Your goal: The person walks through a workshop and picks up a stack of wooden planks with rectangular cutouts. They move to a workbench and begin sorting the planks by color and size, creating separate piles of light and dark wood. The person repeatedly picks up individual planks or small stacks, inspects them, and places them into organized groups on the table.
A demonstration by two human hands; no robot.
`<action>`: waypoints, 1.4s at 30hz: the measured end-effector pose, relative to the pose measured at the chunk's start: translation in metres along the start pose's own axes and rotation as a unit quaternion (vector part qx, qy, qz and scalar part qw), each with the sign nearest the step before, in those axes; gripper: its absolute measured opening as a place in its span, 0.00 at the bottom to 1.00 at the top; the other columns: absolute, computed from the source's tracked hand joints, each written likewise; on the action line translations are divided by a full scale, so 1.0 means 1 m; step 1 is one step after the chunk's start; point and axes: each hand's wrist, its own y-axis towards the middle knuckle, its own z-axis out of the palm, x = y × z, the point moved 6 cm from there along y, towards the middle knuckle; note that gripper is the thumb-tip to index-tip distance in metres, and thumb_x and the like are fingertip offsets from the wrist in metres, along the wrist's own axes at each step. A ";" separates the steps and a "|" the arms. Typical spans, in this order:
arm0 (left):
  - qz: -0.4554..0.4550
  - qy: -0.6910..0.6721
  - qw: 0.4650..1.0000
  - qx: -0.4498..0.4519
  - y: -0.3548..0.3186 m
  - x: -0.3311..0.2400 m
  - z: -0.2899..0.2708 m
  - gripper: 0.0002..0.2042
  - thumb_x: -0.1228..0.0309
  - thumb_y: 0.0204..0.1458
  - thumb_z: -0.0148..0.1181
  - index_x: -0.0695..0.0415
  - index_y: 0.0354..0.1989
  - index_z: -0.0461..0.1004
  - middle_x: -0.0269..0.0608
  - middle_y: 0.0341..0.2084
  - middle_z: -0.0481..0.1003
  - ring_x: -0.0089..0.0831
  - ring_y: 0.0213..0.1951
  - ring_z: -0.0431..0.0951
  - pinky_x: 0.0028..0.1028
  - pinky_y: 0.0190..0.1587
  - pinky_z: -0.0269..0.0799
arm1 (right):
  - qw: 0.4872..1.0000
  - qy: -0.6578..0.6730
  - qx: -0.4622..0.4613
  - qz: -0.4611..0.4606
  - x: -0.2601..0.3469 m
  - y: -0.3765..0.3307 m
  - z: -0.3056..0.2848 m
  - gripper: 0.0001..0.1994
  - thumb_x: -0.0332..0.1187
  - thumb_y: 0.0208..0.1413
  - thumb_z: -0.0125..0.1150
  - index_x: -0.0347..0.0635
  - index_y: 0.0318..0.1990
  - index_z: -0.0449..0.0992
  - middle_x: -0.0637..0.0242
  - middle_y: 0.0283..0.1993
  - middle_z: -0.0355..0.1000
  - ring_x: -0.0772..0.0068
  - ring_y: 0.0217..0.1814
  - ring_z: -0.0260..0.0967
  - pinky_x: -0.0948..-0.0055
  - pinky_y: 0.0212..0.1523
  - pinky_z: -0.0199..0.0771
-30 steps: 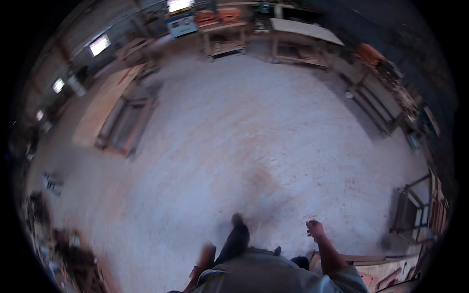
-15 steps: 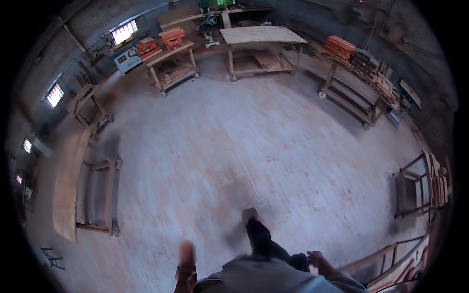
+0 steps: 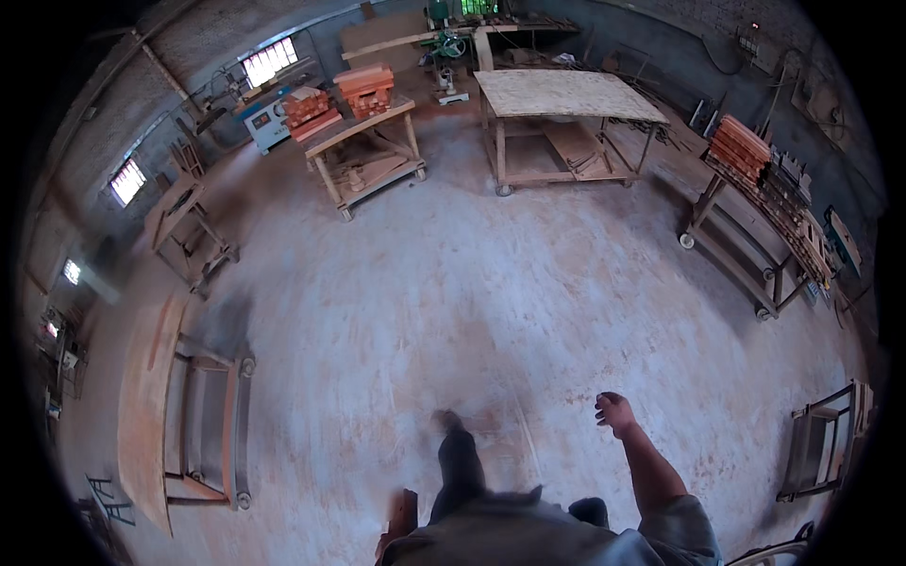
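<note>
My right hand [image 3: 615, 413] hangs out ahead of me over the floor, its arm bare below a dark short sleeve. Its fingers are loosely bent with a gap between them, and I see nothing in them. At my left side, close against my shirt, a reddish-brown piece of wood [image 3: 404, 512] sticks up at the lower edge. My left hand is mostly hidden by my body around the lower end of that wood. One dark-trousered leg [image 3: 460, 464] is stretched forward, its foot blurred.
Ahead stand a wheeled table [image 3: 576, 94] with a pale board top and a wooden cart [image 3: 363, 132] with reddish timber stacks [image 3: 366, 90]. A loaded trolley [image 3: 746, 203] is at the far right. Left is a long board-topped cart [image 3: 142, 424]; a metal frame [image 3: 821, 443] stands right.
My right hand has swung forward and up from beside my body. The left hand with its wood has dropped back toward my side. My legs have stepped, and the far tables appear nearer.
</note>
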 end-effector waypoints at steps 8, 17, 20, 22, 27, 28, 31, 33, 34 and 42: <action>0.099 0.045 0.994 -0.016 0.135 -0.216 -0.147 0.32 0.53 0.34 0.69 0.55 0.49 0.74 0.46 0.46 0.76 0.43 0.49 0.77 0.41 0.49 0.75 | 0.973 -0.019 -0.047 0.226 -0.005 0.051 0.040 0.17 0.43 0.57 0.56 0.37 0.42 0.72 0.60 0.33 0.73 0.63 0.27 0.73 0.61 0.24 0.74; 0.076 0.016 0.996 -0.037 0.252 -0.342 -0.341 0.36 0.56 0.29 0.72 0.64 0.48 0.70 0.51 0.45 0.77 0.45 0.47 0.78 0.39 0.49 0.75 | 0.938 0.045 -0.068 0.336 0.050 0.185 0.077 0.16 0.40 0.59 0.55 0.36 0.45 0.71 0.57 0.36 0.72 0.60 0.21 0.70 0.58 0.22 0.75; 0.092 -0.009 0.989 -0.118 0.288 -0.407 -0.397 0.36 0.57 0.27 0.73 0.64 0.48 0.70 0.50 0.43 0.77 0.44 0.45 0.79 0.40 0.47 0.75 | 0.949 0.099 -0.089 0.284 0.064 0.305 0.079 0.14 0.39 0.60 0.57 0.35 0.42 0.71 0.54 0.33 0.71 0.60 0.21 0.68 0.60 0.17 0.73; 0.119 -0.043 0.988 -0.087 0.294 -0.463 -0.427 0.36 0.59 0.28 0.72 0.64 0.49 0.69 0.51 0.42 0.77 0.47 0.45 0.78 0.41 0.48 0.74 | 0.950 0.086 -0.073 0.291 0.093 0.378 0.078 0.16 0.43 0.59 0.57 0.36 0.42 0.70 0.57 0.32 0.71 0.63 0.22 0.69 0.61 0.17 0.72; 0.088 -0.126 0.982 -0.108 0.318 -0.558 -0.495 0.35 0.61 0.29 0.72 0.63 0.49 0.68 0.53 0.42 0.76 0.50 0.47 0.77 0.42 0.49 0.73 | 0.977 0.044 -0.068 0.197 0.285 0.523 0.133 0.15 0.41 0.59 0.55 0.37 0.43 0.72 0.60 0.34 0.71 0.66 0.26 0.70 0.64 0.25 0.76; 0.101 -0.147 0.979 -0.103 0.321 -0.587 -0.500 0.34 0.62 0.29 0.71 0.63 0.49 0.68 0.53 0.42 0.76 0.50 0.46 0.77 0.42 0.49 0.72 | 0.983 0.058 -0.050 0.166 0.316 0.547 0.139 0.16 0.41 0.59 0.54 0.37 0.45 0.71 0.60 0.34 0.71 0.65 0.27 0.71 0.65 0.26 0.76; 0.148 -0.194 0.964 -0.106 0.337 -0.664 -0.543 0.34 0.63 0.30 0.70 0.64 0.50 0.68 0.54 0.42 0.76 0.51 0.46 0.76 0.42 0.49 0.72 | 0.997 0.038 0.004 0.064 0.416 0.607 0.170 0.17 0.41 0.60 0.54 0.37 0.48 0.71 0.60 0.35 0.71 0.67 0.29 0.71 0.66 0.27 0.75; 0.177 -0.180 0.964 -0.086 0.363 -0.728 -0.571 0.34 0.62 0.30 0.70 0.64 0.50 0.68 0.54 0.42 0.76 0.51 0.46 0.76 0.42 0.49 0.72 | 0.999 0.030 -0.006 0.038 0.448 0.644 0.180 0.18 0.42 0.59 0.55 0.36 0.49 0.72 0.60 0.36 0.72 0.67 0.29 0.71 0.66 0.27 0.75; 0.191 -0.171 0.964 -0.073 0.377 -0.759 -0.583 0.34 0.62 0.30 0.70 0.64 0.50 0.68 0.54 0.41 0.76 0.52 0.46 0.76 0.42 0.49 0.72 | 0.998 0.035 -0.021 0.042 0.461 0.659 0.184 0.18 0.42 0.59 0.55 0.36 0.48 0.72 0.59 0.36 0.72 0.67 0.29 0.71 0.66 0.26 0.75; 0.405 -0.248 0.880 0.014 0.471 -1.037 -0.701 0.27 0.68 0.37 0.66 0.65 0.48 0.69 0.49 0.39 0.77 0.42 0.42 0.79 0.36 0.44 0.74 | 0.943 0.100 -0.144 0.283 0.412 0.675 0.189 0.17 0.42 0.58 0.55 0.36 0.45 0.72 0.58 0.35 0.73 0.66 0.27 0.72 0.67 0.23 0.74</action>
